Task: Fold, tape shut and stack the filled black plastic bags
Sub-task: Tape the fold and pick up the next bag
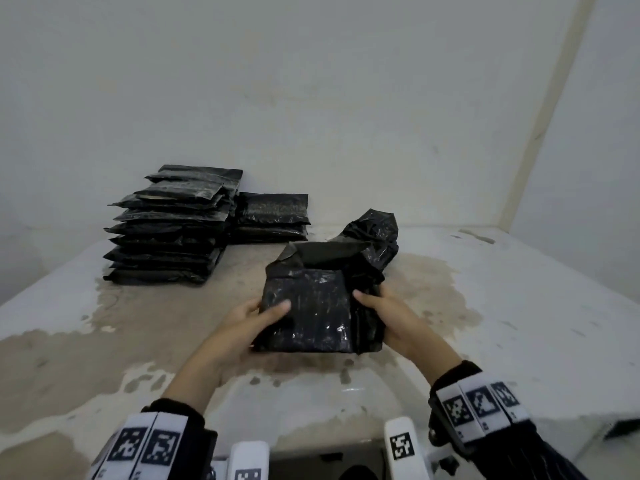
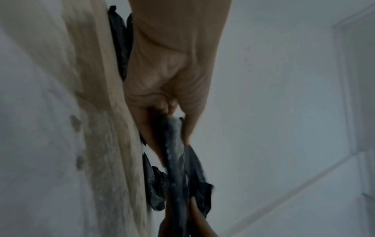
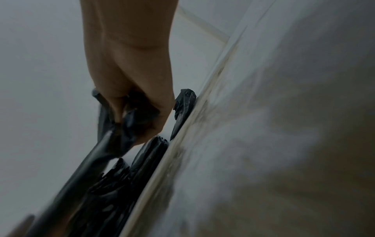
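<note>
Step in hand, by my reading: folding; no tape in view. Far left on the table (image 1: 519,306), tall stack of finished bags (image 1: 166,230). Left hand (image 1: 256,317) grips the filled bag's (image 1: 311,306) left edge, thumb on top; right hand (image 1: 384,313) clutches the bunched flap on its right. Next move likely calls for wrapping that flap over.

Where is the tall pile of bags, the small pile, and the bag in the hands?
tall pile (image 1: 166,233), head view, its front side
small pile (image 1: 273,209), head view, top bag
held bag (image 1: 308,306), head view, shiny top face
</note>
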